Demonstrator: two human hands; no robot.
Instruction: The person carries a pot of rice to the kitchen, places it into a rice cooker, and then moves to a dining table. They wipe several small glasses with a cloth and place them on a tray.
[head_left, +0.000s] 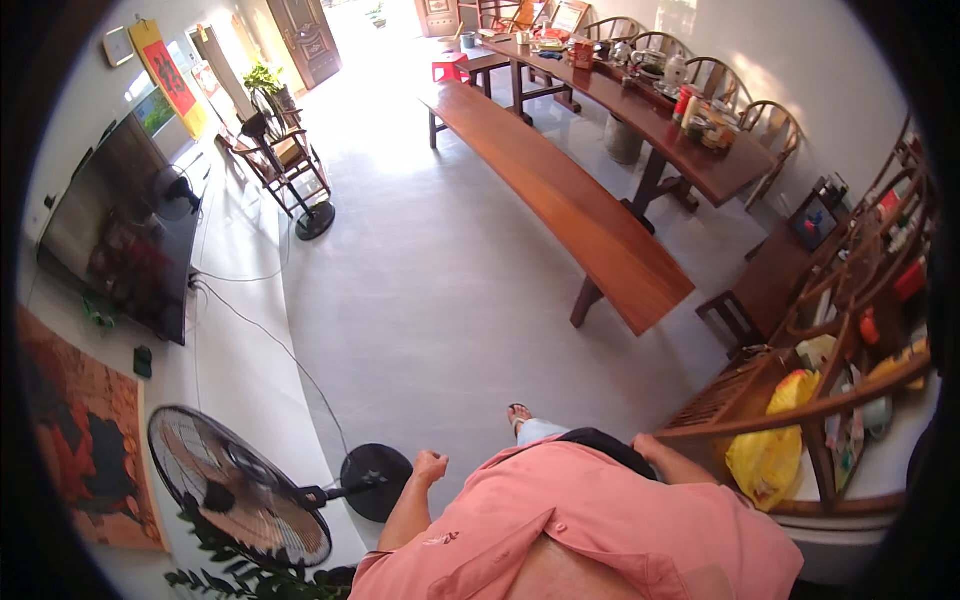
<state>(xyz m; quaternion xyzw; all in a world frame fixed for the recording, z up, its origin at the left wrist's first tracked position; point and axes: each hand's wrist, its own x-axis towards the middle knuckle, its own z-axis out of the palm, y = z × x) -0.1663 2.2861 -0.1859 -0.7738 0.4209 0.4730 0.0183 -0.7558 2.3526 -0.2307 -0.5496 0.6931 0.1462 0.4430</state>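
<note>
My left hand (431, 465) hangs at my left side with its fingers curled in, and nothing shows in it. It is nearest to the round black base (376, 482) of a pedestal fan, apart from it. The fan's round cage (238, 486) tilts away to the left. My right hand (643, 445) is by my right hip, beside a black cloth or bag (611, 448); its fingers are mostly hidden, so I cannot tell whether it grips anything. Just right of that arm is a curved wooden shelf rail (720, 433). My sandalled foot (517, 417) shows ahead on the grey floor.
A long wooden bench (555, 195) runs beside a dark wooden table (600, 94) bearing jars and tea ware. A cable (292, 358) crosses the floor at left. Another fan base (315, 220) stands by a wooden chair (292, 154). A yellow plastic bag (772, 450) lies on the right shelf.
</note>
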